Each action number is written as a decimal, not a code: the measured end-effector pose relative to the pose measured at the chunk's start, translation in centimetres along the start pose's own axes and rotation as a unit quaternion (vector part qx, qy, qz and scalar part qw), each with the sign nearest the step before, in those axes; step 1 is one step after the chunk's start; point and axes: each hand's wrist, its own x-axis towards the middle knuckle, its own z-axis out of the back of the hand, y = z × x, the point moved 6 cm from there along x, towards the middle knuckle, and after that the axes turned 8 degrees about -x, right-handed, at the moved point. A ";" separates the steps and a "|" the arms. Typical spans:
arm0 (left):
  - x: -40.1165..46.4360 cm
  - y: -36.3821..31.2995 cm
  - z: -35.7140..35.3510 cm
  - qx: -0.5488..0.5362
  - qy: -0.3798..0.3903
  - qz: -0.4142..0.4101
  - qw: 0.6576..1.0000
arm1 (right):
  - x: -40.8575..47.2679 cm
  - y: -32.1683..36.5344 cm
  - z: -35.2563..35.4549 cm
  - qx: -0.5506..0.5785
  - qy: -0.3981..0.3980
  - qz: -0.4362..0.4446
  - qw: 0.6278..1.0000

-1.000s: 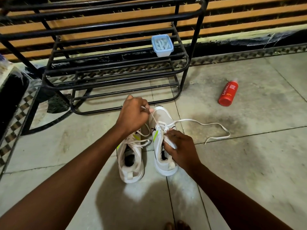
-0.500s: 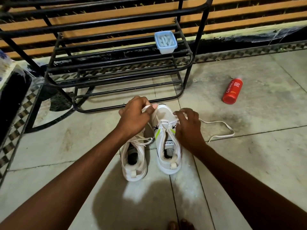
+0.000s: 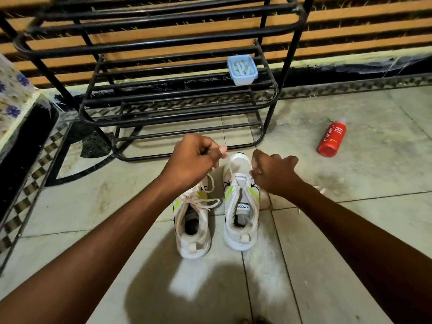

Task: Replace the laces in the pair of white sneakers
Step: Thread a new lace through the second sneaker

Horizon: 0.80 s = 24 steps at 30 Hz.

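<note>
From the head view, two white sneakers [image 3: 240, 220] stand side by side on the tiled floor [image 3: 350, 230] before a black metal rack [image 3: 177, 106]. The left hand [image 3: 194, 160] pinches a white lace [image 3: 230, 169] above the right-side shoe's toe; the right hand [image 3: 273, 171] pinches the lace's other end (a red bottle [image 3: 331, 140] lies well apart).

Two white sneakers [image 3: 240, 206], one red bottle [image 3: 332, 140], one blue tub [image 3: 242, 70], one black rack [image 3: 177, 90]

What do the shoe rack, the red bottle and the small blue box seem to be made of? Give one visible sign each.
Shoe rack: probably metal tubing painted glossy black; thin bent bars with highlights.
Red bottle: likely plastic, smooth satin finish; printed white lettering.
Small blue box: translucent plastic; pale contents show through the lid.
</note>
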 end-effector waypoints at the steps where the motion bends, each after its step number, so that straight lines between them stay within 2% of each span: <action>1: -0.2 -0.7 0.2 -0.002 0.003 0.000 1.000 | -0.2 -0.3 1.0 0.066 -0.003 -0.022 0.998; 4: -0.9 -3.4 0.8 -0.022 0.010 -0.013 1.000 | -1.0 -0.4 5.6 0.280 -0.032 -0.035 0.959; 6: -1.2 -5.5 1.4 -0.039 0.007 -0.020 0.999 | -1.8 0.3 9.3 0.347 -0.045 -0.004 0.937; 9: -1.5 -9.2 2.4 -0.053 0.007 -0.030 0.998 | -2.9 1.6 15.2 0.377 -0.052 0.025 0.924; 15: -2.3 -16.9 5.4 -0.106 -0.007 -0.037 0.994 | -4.4 3.7 24.1 0.449 -0.050 -0.007 0.892; 21: -3.6 -21.9 8.0 -0.116 0.025 -0.039 0.992 | -5.4 6.0 28.4 0.345 -0.064 0.020 0.936; 24: -3.8 -22.9 8.8 -0.146 0.044 -0.012 0.988 | -5.9 6.5 29.5 0.377 -0.042 0.011 0.925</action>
